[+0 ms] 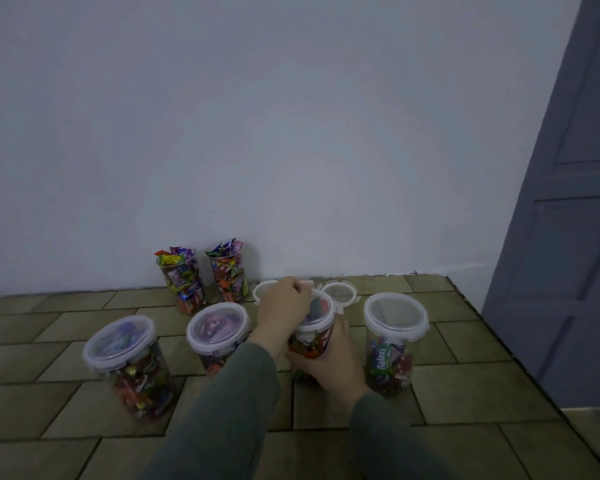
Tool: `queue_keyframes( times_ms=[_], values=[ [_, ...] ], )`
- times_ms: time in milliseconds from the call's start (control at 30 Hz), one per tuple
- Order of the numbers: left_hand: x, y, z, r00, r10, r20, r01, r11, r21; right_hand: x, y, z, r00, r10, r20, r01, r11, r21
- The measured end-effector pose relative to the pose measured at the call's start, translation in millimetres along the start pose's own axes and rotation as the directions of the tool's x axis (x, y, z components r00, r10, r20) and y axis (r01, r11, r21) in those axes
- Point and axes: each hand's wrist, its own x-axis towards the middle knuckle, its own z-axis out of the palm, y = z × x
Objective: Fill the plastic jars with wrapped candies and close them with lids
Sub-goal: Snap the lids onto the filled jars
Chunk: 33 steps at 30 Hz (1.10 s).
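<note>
- Here, the jar (314, 336) being closed stands on the tiled floor (465, 393) in the lower middle of the frame, between two jars that already have lids.
- It looks full of wrapped candies, so it is probably a bit heavy, and its clear plastic side is smooth and may slip.
- The best place to hold it is likely low around the side, with the other hand pressing on the lid (321, 308) at the rim where the clips are.
- The right hand (329, 363) wraps its fingers around the lower side of the jar and holds it steady.
- The left hand (283, 306) sits on top with its fingers bent over the lid's far edge, pressing or gripping it.
- The lid looks a little tilted, so it may not be snapped down all the way.
- Two open jars (184, 278) piled high with candies wait by the wall (291, 133) in the middle of the frame.
- Two spare lids (340, 292) lie flat on the floor just behind the hands.
</note>
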Motion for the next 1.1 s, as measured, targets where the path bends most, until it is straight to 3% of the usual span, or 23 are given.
queue_keyframes(
  times_ms=[100, 300, 367, 433, 500, 567, 800, 867, 967, 1100],
  values=[
    [-1, -1, 0, 1.0, -0.005, 0.002, 0.005, 1.0, 0.006, -2, -1, -1, 1.0, -0.009, -0.006, 0.009, 1.0, -0.023],
    [-7, -3, 8, 0.997, -0.058, -0.053, 0.043, 0.97, -0.238, -2, -1, 0, 1.0, -0.02, -0.016, 0.019, 0.998, -0.06],
    [-10, -4, 7, 0.989, 0.016, -0.15, -0.042, 0.985, -0.169, -2, 1, 0, 1.0, -0.02, -0.018, 0.019, 0.998, -0.064],
    [-16, -4, 7, 0.949, 0.146, -0.28, -0.145, 0.989, 0.026, -2, 1, 0, 1.0, -0.019, -0.005, 0.019, 0.998, -0.068],
    [-22, -2, 7, 0.924, 0.243, -0.296, -0.19, 0.962, 0.198, 0, 0, -1, 1.0, -0.009, 0.007, 0.01, 0.997, -0.079],
    [-26, -3, 11, 0.917, 0.287, -0.277, -0.222, 0.945, 0.241, 3, 1, -1, 1.0, -0.015, 0.008, 0.015, 0.996, -0.093],
    [-24, -6, 3, 0.975, 0.195, -0.107, -0.189, 0.98, 0.06, -5, -4, -4, 0.999, 0.009, 0.051, -0.007, 0.999, -0.053],
    [-26, -4, 4, 0.968, 0.23, -0.099, -0.21, 0.961, 0.18, -6, -5, -7, 0.999, 0.007, 0.039, -0.005, 0.998, -0.061],
    [-36, 4, 10, 0.94, 0.315, -0.129, -0.22, 0.852, 0.476, -9, -8, -8, 1.0, 0.01, 0.017, -0.009, 0.996, -0.091],
    [-47, 15, 27, 0.965, 0.235, -0.114, -0.162, 0.882, 0.442, -18, -11, -6, 1.0, 0.026, -0.009, -0.028, 0.984, -0.176]
  ],
)
